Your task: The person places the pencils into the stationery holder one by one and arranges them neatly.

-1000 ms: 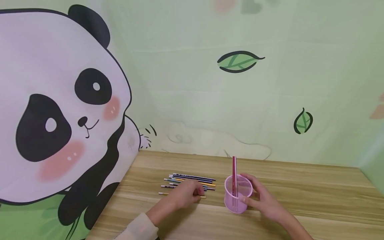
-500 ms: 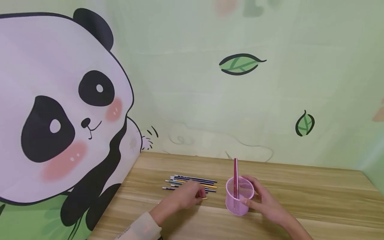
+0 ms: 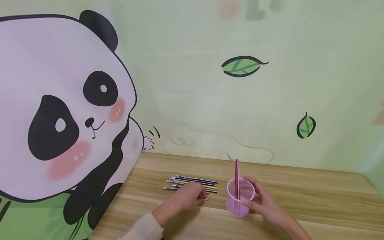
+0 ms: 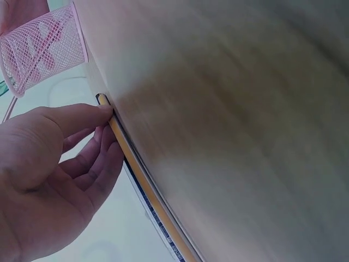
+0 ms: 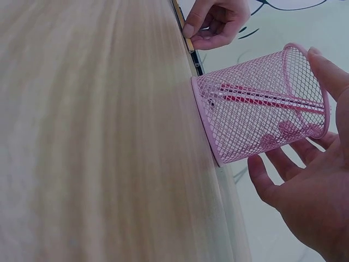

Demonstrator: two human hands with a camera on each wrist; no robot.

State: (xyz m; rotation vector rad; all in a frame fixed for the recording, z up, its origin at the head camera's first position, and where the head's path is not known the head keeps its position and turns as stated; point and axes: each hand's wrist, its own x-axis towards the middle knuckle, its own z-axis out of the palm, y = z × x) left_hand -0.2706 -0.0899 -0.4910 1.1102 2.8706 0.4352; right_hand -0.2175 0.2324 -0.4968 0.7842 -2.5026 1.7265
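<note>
My left hand [image 3: 190, 196] pinches a yellow pencil [image 4: 131, 155] near one end, thumb on one side and fingertips on the other. This pencil lies along the wooden tabletop, mostly covered by the hand and forearm in the head view. Just behind it lies a loose bunch of pencils [image 3: 195, 181], dark, green and yellow, with white erasers toward the left. A pink mesh pencil cup [image 3: 238, 208] stands upright to their right. Inside lean red-and-white striped pencils [image 5: 256, 98], rising above the rim. My right hand [image 3: 267, 201] holds the cup from its right side, thumb near the rim.
The wooden table [image 3: 306, 190] meets a pale green backdrop [image 3: 186, 83] at its far edge. A large printed panda [image 3: 75, 100] covers the panel along the table's left side.
The head view has shifted slightly. My left hand now covers more of the yellow pencil, with its fingers nearer the pencil's right end. The right hand and the cup keep their place.
</note>
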